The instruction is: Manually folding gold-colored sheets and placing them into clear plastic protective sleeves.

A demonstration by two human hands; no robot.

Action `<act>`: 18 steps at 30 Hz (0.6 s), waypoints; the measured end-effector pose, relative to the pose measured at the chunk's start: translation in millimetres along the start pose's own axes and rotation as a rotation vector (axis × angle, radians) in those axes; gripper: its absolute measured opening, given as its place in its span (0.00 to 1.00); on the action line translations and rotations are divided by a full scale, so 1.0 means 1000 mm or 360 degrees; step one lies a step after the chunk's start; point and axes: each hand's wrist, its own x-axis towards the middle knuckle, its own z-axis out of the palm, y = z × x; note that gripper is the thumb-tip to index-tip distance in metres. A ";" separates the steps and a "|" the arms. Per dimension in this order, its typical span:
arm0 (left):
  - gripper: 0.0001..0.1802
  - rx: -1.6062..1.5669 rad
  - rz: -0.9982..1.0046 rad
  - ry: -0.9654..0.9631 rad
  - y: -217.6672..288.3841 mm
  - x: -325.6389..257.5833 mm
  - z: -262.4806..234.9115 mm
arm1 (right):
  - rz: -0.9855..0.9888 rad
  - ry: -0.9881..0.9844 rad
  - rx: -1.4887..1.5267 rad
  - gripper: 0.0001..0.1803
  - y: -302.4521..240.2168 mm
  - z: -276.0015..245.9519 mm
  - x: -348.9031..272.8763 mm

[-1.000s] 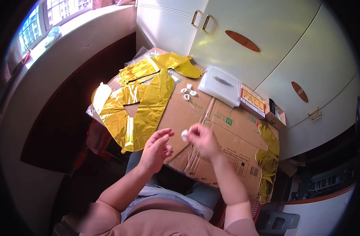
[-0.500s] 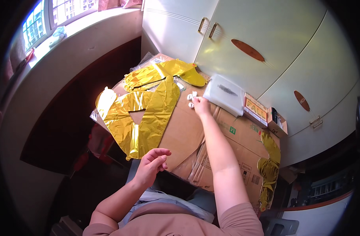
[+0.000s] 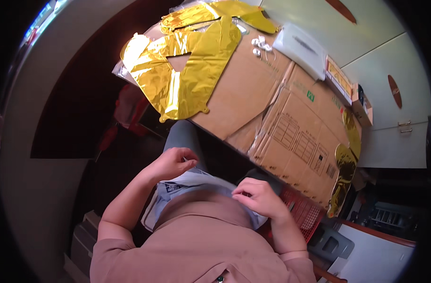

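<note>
Above my lap, my left hand (image 3: 178,160) is held with fingers loosely bent and the thumb a little apart; I see nothing in it. Across from it, over the right side of my lap, my right hand (image 3: 260,195) is closed with thumb and fingertips together. Whatever they pinch, if anything, is too small to make out. Beyond my hands, a flat gold foil balloon (image 3: 201,61) with a triangular opening lies on the cardboard (image 3: 234,104). Several small white rolls (image 3: 258,45) with loose strands sit beyond its right edge.
Another gold foil balloon (image 3: 187,20) lies at the far left. A translucent white packet (image 3: 300,49) and small boxes (image 3: 339,78) line the cabinet side (image 3: 375,52). More gold foil (image 3: 343,165) hangs at the cardboard's right edge. A red basket (image 3: 302,212) stands below.
My right hand has drawn back from the white rolls to above my lap. My left hand has come down a little. The view has tilted downward, and the rolls now show loose strands.
</note>
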 end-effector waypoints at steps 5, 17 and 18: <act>0.14 0.0767 0.0065 0.0004 -0.065 0.030 0.028 | 0.0524 0.0238 -0.0030 0.10 0.122 0.070 0.002; 0.07 0.1263 0.0350 -0.0287 -0.127 0.090 0.034 | 0.0871 -0.0282 0.0244 0.20 0.160 0.146 0.100; 0.06 0.1267 0.0363 -0.0325 -0.129 0.091 0.035 | 0.0874 -0.0280 0.0275 0.19 0.158 0.146 0.100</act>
